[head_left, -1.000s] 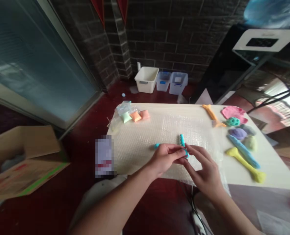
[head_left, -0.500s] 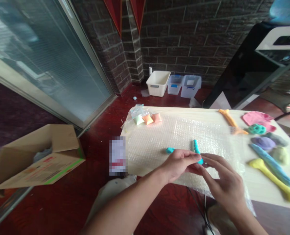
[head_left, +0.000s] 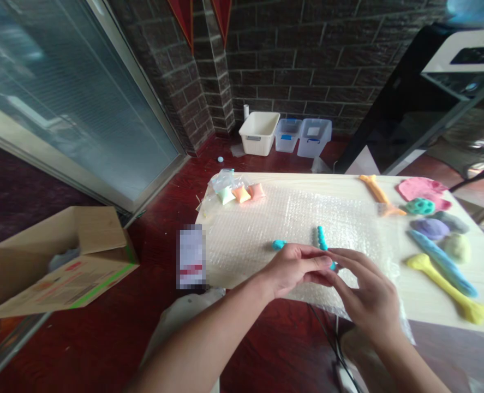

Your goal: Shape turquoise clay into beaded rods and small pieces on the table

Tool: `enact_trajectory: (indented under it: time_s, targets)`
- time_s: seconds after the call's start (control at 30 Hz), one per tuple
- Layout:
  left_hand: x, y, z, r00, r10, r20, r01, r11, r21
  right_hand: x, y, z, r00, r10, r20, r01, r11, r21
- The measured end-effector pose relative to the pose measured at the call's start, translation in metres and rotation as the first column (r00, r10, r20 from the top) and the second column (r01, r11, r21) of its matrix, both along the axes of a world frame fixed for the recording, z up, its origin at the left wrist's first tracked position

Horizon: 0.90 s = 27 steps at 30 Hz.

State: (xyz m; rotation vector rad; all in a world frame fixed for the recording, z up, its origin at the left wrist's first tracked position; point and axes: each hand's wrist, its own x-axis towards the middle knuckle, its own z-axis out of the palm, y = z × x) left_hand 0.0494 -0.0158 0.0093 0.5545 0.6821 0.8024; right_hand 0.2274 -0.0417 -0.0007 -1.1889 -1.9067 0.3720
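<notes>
My left hand reaches in with thumb and fingers pinched round a small piece of teal modelling clay. From the other side, the fingertips of my right hand close on the same bit. Just beyond the fingers lies a knobbly teal clay strip on the bubble wrap; whether it joins the held piece is hidden by my left fingers. A teal clay lump rests left of the strip, partly behind my left hand.
Three small pastel clay packets lie at the table's far left. Along the right are an orange clay bone, a yellow clay bone, a blue clay roll and several lumps. A cardboard box stands left of the table.
The view has shifted slightly, so the whole scene sits a little higher and further left. Less of the teal piece shows between my fingers, which keep their pinch on it.
</notes>
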Motion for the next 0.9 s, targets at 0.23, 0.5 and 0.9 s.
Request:
enact_trajectory:
  time_s: [0.23,0.5,0.9]
  targets:
    - [-0.0002,0.0,-0.002,0.997,0.014,-0.079,-0.013,1.0,0.002,-0.0008,-0.002,0.0022,0.999,0.032,0.02,-0.032,0.999,0.013]
    - [0.0006,0.0009,0.0018,0.997,0.077,0.016,-0.077,0.997,-0.014,-0.0039,-0.003,0.0065,1.0,0.0,-0.002,0.0,0.998,0.068]
    - [0.0011,0.0006,-0.0001,0.999,0.045,-0.003,-0.045,0.999,0.005,-0.0004,-0.0014,0.0028,0.996,-0.083,-0.021,0.083,0.996,0.013]
